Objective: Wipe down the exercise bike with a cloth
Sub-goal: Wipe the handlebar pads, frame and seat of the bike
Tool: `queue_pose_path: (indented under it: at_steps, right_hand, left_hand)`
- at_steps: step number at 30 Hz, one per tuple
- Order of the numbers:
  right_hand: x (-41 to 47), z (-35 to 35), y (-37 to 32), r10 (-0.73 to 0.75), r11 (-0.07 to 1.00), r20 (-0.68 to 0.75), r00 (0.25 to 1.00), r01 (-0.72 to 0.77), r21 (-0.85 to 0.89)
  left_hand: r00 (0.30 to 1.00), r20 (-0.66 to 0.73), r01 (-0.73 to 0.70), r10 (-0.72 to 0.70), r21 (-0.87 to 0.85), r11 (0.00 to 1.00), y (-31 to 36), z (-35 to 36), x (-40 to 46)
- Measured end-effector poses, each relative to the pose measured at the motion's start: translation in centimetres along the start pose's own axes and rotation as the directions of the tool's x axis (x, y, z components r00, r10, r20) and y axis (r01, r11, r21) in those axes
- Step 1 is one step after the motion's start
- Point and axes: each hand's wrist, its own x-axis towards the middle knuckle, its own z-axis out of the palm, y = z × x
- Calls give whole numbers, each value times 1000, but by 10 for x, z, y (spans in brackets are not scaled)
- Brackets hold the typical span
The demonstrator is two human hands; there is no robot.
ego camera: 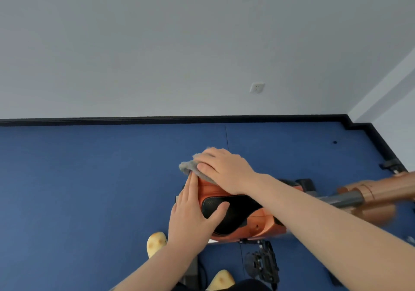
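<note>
Nearest, the left hand (190, 218) lies flat along the orange-and-black saddle (226, 212) of the exercise bike (265, 225), thumb on top, probably steadying it; the right hand (221, 169) presses a grey cloth (187, 167) flat onto the saddle's far end; bike frame (381, 191) blurs rightward; pedal (262, 261) dim; yellow slippers (156, 242) partly hidden.

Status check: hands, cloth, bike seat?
Right hand flat on grey cloth, pressing it onto the seat's far end. Left hand steadies the seat's side, thumb on the black pad. Nothing in the way.
</note>
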Motion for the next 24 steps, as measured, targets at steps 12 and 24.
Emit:
queue_pose_path:
  at_steps: [12, 24]
  right_hand:
    - [-23, 6, 6, 149, 986, -197, 969, -129, 110]
    - [-59, 15, -3, 354, 924, -399, 846, -383, 8]
  left_hand:
    - [995, 33, -91, 90, 15, 996, 2, -18, 21]
    - [929, 152, -355, 338, 105, 929, 6, -11, 81]
